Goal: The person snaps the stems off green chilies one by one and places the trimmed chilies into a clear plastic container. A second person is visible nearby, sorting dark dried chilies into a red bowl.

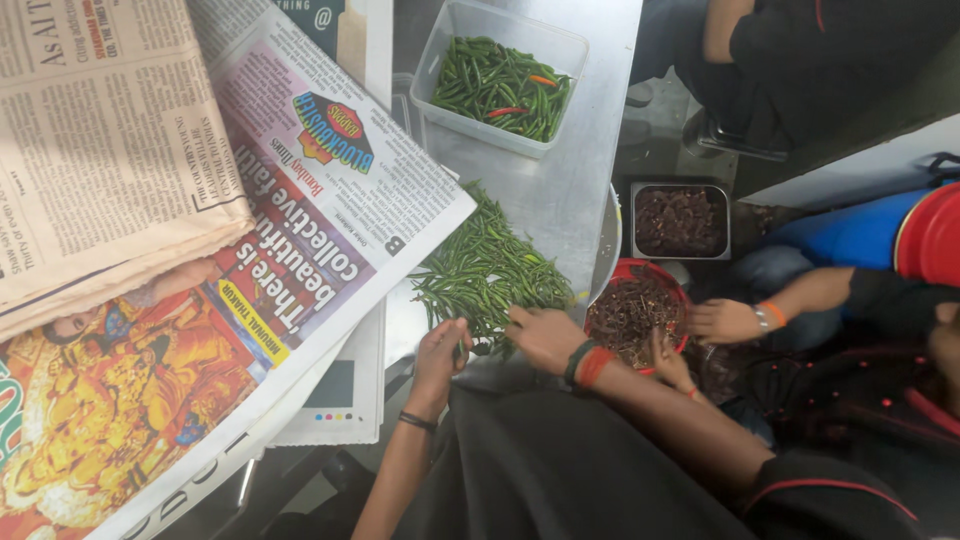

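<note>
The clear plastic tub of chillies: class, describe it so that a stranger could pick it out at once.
Start at the steel table and look to its far end, beyond the loose pile of green chillies. There stands the clear plastic tub. Unlike the dark-filled containers alongside, it holds green chillies with a few red ones.

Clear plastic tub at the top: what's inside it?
The clear plastic tub holds green chillies with a few red chillies mixed in. What lies beneath the pile is covered.

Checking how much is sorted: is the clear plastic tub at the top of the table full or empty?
Partly full: the clear tub holds a layer of green chillies, its walls rising above them.
</note>
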